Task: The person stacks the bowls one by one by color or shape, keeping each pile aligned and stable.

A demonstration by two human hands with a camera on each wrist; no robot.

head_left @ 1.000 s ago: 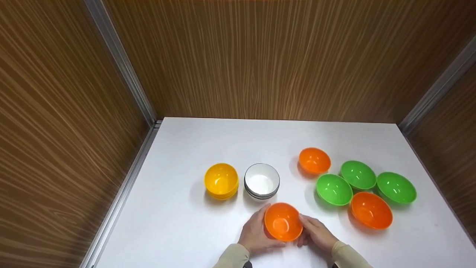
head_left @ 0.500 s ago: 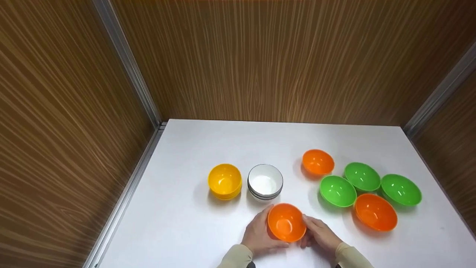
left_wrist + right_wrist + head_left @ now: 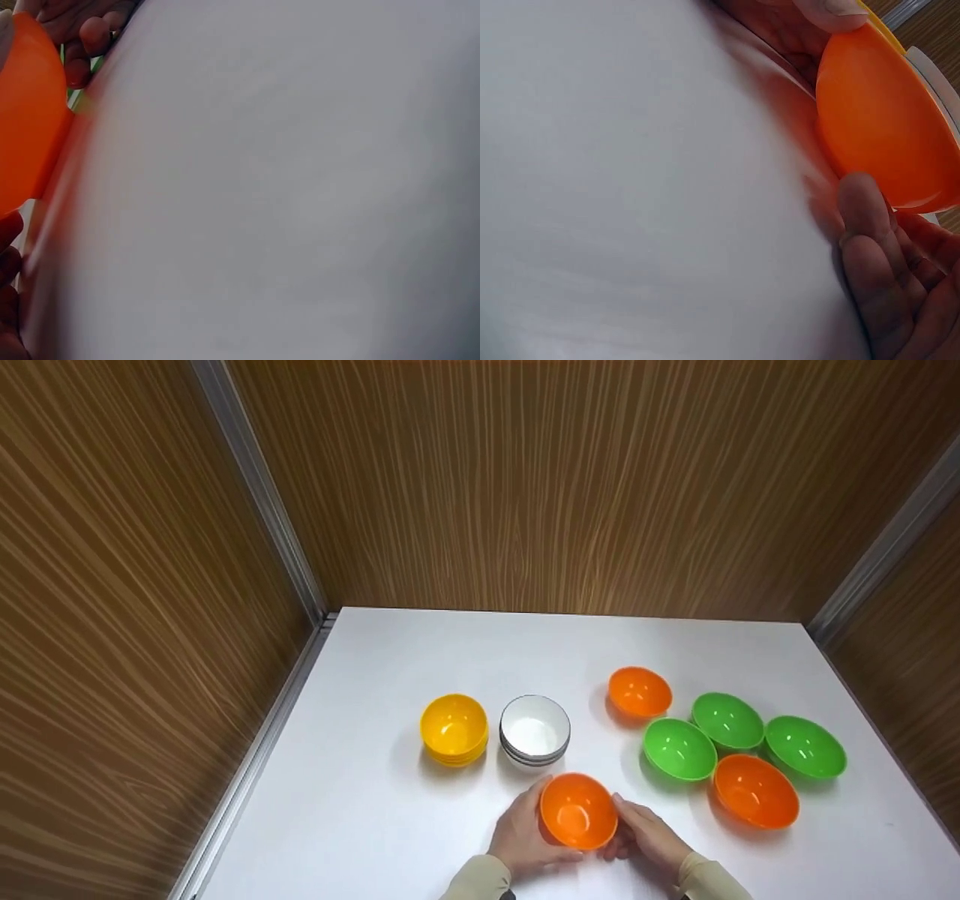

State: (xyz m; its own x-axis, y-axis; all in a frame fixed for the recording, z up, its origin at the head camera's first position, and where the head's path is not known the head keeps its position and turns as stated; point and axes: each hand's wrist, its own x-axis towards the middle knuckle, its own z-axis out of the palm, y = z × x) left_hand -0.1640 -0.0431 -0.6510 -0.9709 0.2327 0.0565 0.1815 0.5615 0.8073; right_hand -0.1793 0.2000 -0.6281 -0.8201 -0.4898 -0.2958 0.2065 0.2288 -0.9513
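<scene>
An orange bowl (image 3: 578, 811) stands upright between my two hands near the front of the table. My left hand (image 3: 523, 832) grips its left side, the thumb lying along the near side. My right hand (image 3: 651, 836) holds the opposite side, a digit at the rim and other fingers bent low beside the wall. In the right wrist view, fingertips (image 3: 861, 196) come against the lower part of the bowl (image 3: 885, 120). The left wrist view catches only part of the bowl (image 3: 26, 112), with fingers (image 3: 9, 262) below it.
Beyond the held bowl are a yellow bowl stack (image 3: 453, 727) and a white bowl stack (image 3: 535, 727). To the right lie single bowls: orange ones (image 3: 640, 694) (image 3: 754, 793) and green ones (image 3: 679, 750) (image 3: 726, 721) (image 3: 805, 748). Wood-grain panels (image 3: 517, 487) enclose the white table (image 3: 360, 825).
The whole head view has shifted slightly right and down. Both hands keep the orange bowl in about the same place, and the other bowls have not moved on the table.
</scene>
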